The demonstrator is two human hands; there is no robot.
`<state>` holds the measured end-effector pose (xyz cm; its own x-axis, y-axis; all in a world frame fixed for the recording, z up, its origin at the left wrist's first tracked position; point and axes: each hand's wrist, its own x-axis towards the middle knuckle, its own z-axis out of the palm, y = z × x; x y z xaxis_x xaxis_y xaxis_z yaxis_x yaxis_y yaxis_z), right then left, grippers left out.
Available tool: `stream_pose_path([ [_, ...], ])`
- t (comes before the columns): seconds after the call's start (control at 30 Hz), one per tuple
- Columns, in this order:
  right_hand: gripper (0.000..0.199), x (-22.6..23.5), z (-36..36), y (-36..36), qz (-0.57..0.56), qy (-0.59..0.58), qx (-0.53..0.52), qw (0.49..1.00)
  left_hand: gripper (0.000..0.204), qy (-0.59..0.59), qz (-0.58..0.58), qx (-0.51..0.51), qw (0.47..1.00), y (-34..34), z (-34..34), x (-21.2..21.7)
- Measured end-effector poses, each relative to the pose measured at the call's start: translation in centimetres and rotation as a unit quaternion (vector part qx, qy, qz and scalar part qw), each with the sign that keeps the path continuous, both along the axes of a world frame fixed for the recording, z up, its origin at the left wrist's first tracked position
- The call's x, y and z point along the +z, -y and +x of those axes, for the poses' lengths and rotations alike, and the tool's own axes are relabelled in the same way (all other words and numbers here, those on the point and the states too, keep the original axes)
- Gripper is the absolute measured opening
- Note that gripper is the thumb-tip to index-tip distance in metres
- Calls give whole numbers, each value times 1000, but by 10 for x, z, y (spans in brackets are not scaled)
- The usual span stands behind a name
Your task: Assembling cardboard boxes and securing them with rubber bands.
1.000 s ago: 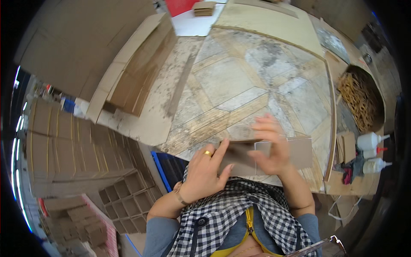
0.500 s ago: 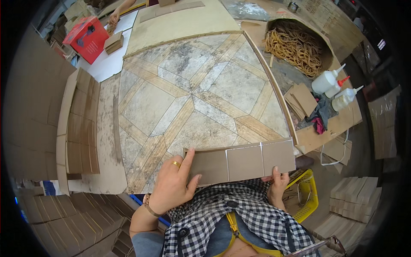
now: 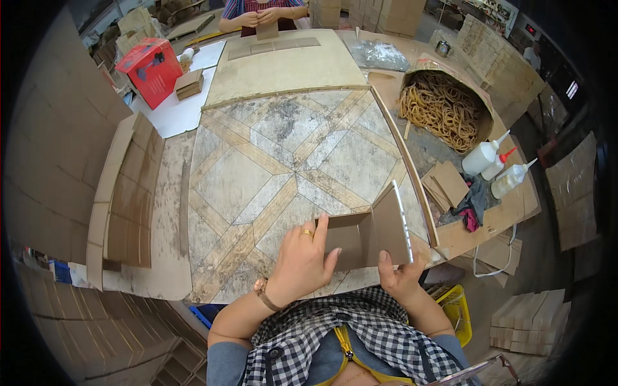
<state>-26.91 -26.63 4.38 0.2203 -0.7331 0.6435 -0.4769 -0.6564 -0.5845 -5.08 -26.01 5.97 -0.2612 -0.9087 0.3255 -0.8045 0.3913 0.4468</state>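
Over the front edge of the patterned work board (image 3: 244,174), a brown cardboard strip (image 3: 347,248) is bent into upright panels, its right panel (image 3: 388,225) standing at an angle. White glue-like material lines that panel's outer edge. My left hand (image 3: 297,260), with a ring and a bracelet, grips the strip's left end, index finger along its top edge and thumb near its inner face. My right hand (image 3: 405,278) holds the lower part of the right panel, thumb inside; its other fingers are partly hidden.
Flat cardboard pieces (image 3: 445,184) lie beside a dark rag (image 3: 472,202) and white squeeze bottles (image 3: 479,158). A sack of rubber bands (image 3: 441,109) stands behind. Stacked cardboard (image 3: 136,199) is at left, a red box (image 3: 151,72) beyond. Another person's hands (image 3: 261,17) hold cardboard opposite.
The strip has gone from nearly flat to folded, its right panel turned up and inward. Both my hands have moved farther over the board, and the view has tilted up, showing the other person.
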Motion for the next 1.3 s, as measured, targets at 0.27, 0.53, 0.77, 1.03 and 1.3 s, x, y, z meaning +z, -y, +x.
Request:
stream_pose_path([
  [0.27, 58, 1, 1, 3, 10, -38, 26, 999, 74, -164, 49, -49, 984, 5, 16, -4],
  [0.53, 63, 30, 5, 2, -112, -299, 59, 946, 70, -256, 125, -105, 953, 12, 41, -4],
  [0.77, 11, 22, -62, 133, -26, -148, -73, 986, 40, -157, 87, -52, 982, 10, 35, -3],
  [1.03, 24, -75, -130, 357, 271, -191, -339, 881, 35, -189, 101, -29, 976, 9, 30, 1],
  [1.3, 14, 1, -78, 284, 59, -199, -154, 966, 39, -129, 43, -37, 990, 11, 32, 2],
])
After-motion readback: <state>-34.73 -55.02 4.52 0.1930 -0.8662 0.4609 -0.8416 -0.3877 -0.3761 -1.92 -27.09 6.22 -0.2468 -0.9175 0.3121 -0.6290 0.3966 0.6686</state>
